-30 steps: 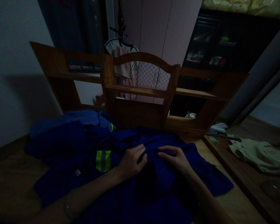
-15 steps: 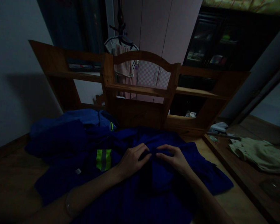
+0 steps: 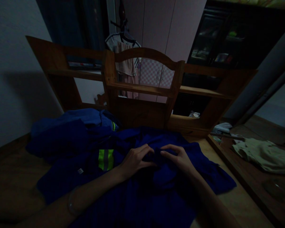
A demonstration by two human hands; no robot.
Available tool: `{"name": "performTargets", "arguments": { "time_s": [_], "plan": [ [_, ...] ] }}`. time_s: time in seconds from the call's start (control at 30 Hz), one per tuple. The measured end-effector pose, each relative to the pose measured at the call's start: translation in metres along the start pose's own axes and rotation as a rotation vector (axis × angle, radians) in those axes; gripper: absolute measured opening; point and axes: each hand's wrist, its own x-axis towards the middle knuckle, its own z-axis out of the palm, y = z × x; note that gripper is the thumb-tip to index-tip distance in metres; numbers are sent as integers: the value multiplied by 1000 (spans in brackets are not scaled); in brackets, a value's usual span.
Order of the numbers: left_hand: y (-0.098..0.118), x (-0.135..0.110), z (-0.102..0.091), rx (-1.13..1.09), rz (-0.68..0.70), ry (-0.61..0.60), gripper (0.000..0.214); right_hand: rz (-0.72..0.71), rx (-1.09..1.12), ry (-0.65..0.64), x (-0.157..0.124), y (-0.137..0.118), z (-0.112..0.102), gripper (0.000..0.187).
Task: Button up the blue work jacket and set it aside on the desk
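A dark blue work garment [image 3: 142,202] with a yellow-green and grey reflective strip [image 3: 105,160] lies spread out before me. My left hand [image 3: 138,160] rests at its middle, thumb and fingers curled on the cloth. Facing it, my right hand [image 3: 178,158] pinches the same cloth between thumb and forefinger. A small fold of fabric stands up between the two sets of fingertips. Whether a button or fastener is in that fold is too dark to tell. A small white label [image 3: 80,171] shows on the garment's left part.
More blue clothing [image 3: 68,122] is heaped at the back left. Behind it stands a wooden headboard [image 3: 142,90] with shelves. To the right, beyond a wooden edge [image 3: 242,177], lie a pale cloth [image 3: 263,155] and a clear glass-like object [image 3: 277,188].
The cloth between my hands has been drawn up into a fold. My left thumb reaches slightly farther right, and the view has tilted a little.
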Motion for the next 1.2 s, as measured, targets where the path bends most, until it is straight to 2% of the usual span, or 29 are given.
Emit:
{"name": "performTargets", "arguments": {
  "time_s": [0.17, 0.7, 0.83, 1.03, 1.2],
  "plan": [
    [0, 0, 2, 6, -34, 20, 31, -33, -13, -87, -1, -1, 2, 27],
    [0, 0, 3, 103, -68, 67, 23, -91, -31, -194, -3, -4, -2, 22],
    [-2, -1, 5, 142, -34, 74, 26, -103, -29, -164, -2, -3, -1, 21],
    [0, -3, 4, 220, 103, 39, 20, -78, -33, -126, -1, 0, 2, 22],
    [2, -3, 3, 231, 130, 26, 20, -54, -19, -136, -1, -1, 2, 25]
  ]
}}
